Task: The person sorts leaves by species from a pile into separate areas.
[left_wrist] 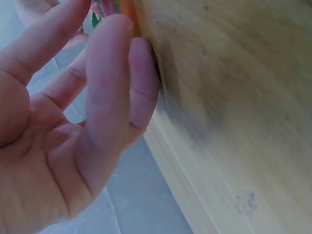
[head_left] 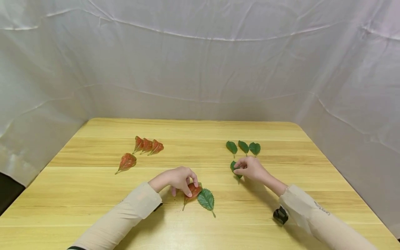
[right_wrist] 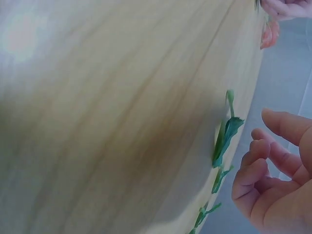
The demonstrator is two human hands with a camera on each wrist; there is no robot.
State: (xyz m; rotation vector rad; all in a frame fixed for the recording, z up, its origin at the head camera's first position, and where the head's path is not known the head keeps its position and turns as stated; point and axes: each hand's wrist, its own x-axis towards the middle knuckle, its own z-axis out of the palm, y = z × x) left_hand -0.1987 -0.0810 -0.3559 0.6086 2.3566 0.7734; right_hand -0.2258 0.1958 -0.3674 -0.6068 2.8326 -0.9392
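Note:
Near the front middle of the table, my left hand [head_left: 181,178] pinches a red leaf [head_left: 194,190] between thumb and fingers. A green leaf [head_left: 206,199] lies just right of it, its edge against the red one. In the left wrist view only an orange-red bit of the leaf [left_wrist: 127,12] shows past the fingers. Farther right, my right hand [head_left: 250,167] hovers over another green leaf [head_left: 239,176], partly covering it. The right wrist view shows that leaf [right_wrist: 226,141] on the table, apart from the loosely bent fingers, with nothing held between them.
Three overlapping red leaves [head_left: 147,145] lie at the back left, with a single red leaf [head_left: 127,161] in front. Three green leaves [head_left: 243,146] form a row at the back right. Pale cloth [head_left: 200,69] surrounds the wooden table [head_left: 93,201] at its back and sides.

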